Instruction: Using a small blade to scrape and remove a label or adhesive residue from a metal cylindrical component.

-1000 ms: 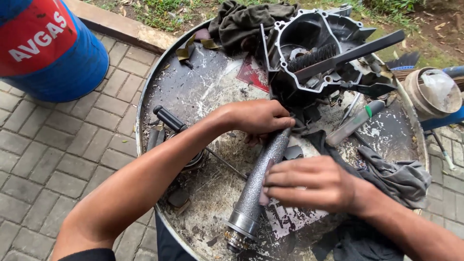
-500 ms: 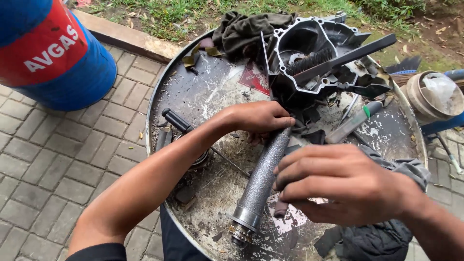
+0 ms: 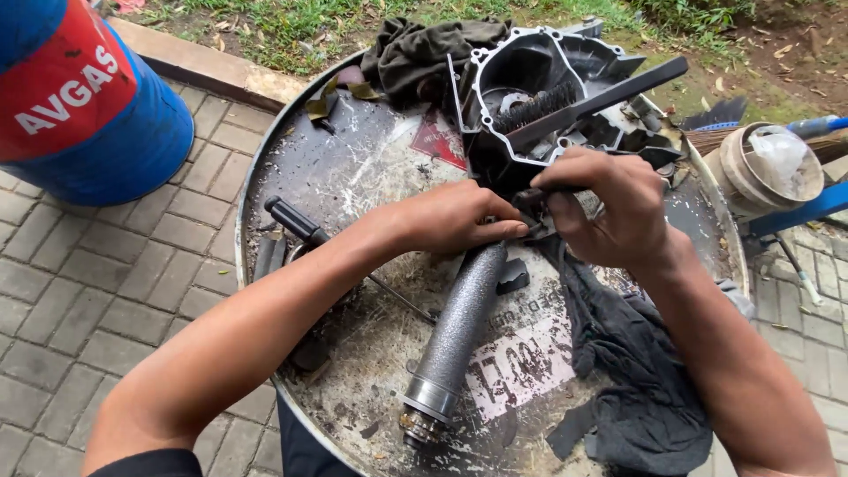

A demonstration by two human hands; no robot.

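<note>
At nine o'clock, off the round metal drum top (image 3: 371,177), stands a blue barrel (image 3: 79,106). On the drum top at about eight o'clock lies a black-handled screwdriver (image 3: 296,223). Near its centre the left hand (image 3: 455,221) is closed over the upper end of a grey textured cylinder (image 3: 459,331), which slants toward six o'clock. Just beside it the right hand (image 3: 609,208) pinches a small dark part, too hidden to identify, against a black engine casing (image 3: 539,88) at twelve o'clock. Toward five o'clock lies a dark rag (image 3: 636,371).
</note>
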